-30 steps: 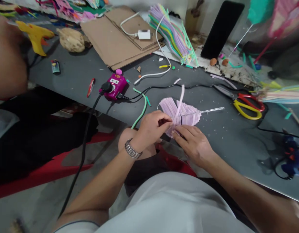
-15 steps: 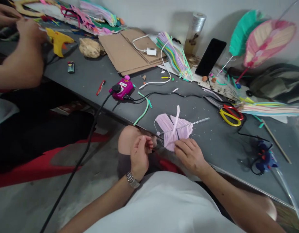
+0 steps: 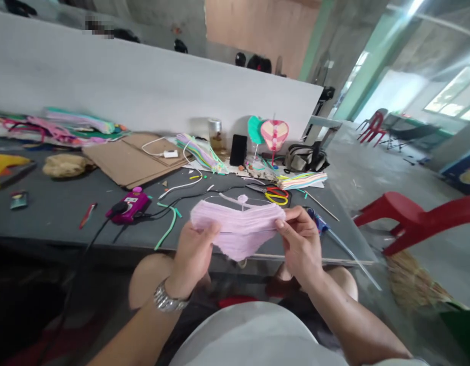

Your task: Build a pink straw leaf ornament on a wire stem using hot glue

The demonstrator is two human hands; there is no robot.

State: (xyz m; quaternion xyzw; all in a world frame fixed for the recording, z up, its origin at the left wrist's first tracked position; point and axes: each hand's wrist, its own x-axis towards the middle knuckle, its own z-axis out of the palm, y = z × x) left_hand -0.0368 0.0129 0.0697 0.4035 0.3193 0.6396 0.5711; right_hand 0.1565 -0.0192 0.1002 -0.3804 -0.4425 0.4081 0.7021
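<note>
Between my two hands a lilac heart-shaped pipe-cleaner piece (image 3: 240, 229) is held up above the table's front edge, its point toward me. Its fuzzy strips run side by side on a thin wire frame, and a loose strip and a small round knob show at its far side. My left hand (image 3: 196, 244) pinches the left lobe with the thumb on top. On the right lobe, my right hand (image 3: 301, 236) grips the edge between thumb and fingers. Scissors (image 3: 275, 194) with red and yellow handles lie beyond the piece. A blue glue gun (image 3: 319, 221) is just beyond my right hand.
A magenta power adapter (image 3: 128, 206) with black cords sits left on the grey table (image 3: 116, 249). Farther back are cardboard (image 3: 131, 160), pipe-cleaner bundles (image 3: 202, 152), a phone (image 3: 238, 150) and a jar (image 3: 216, 137). A red chair (image 3: 413, 218) stands right.
The lilac piece has been lifted off the table and turned, and my left hand has closed on its other side. My view has swung up and right.
</note>
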